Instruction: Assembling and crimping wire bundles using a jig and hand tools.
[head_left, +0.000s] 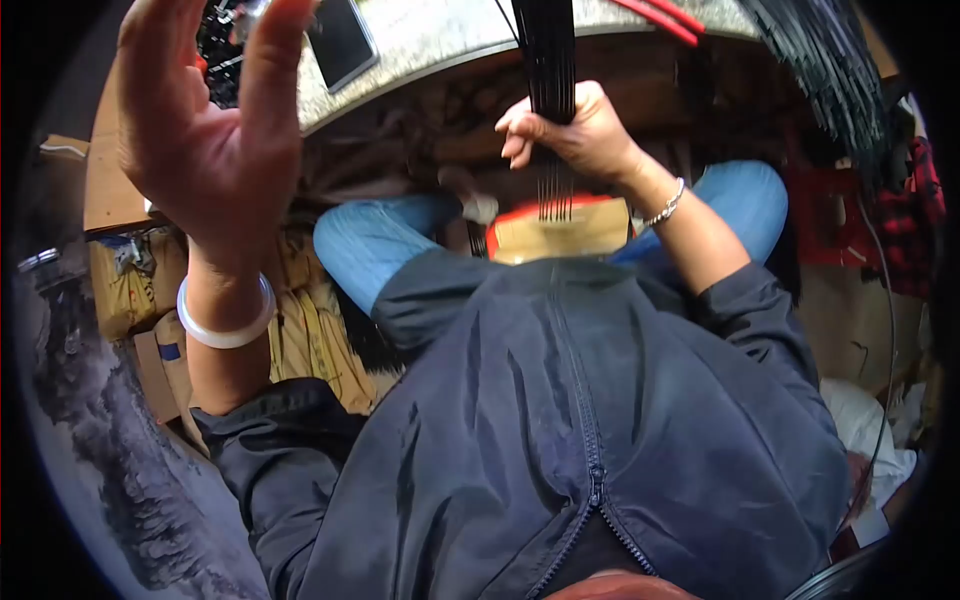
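The right hand (560, 125) is gripping black wires (548, 60), which are running straight out past the table's (425, 40) edge; the left hand (215, 140) is hanging by its left end (tips cut off, can't tell its hold)

Cluttered workspace, seen from above.
A pale, speckled tabletop (440, 38) is spanning twelve o'clock and catching bright light, while the space beneath it (385, 140) is lying in brown shadow. Light wooden furniture (108, 200) is showing between nine and ten o'clock, with tan sack-like bundles (128, 297) slumping below it at nine. At eight o'clock, a grey floor (150, 500) is bearing dark, cloudy markings.
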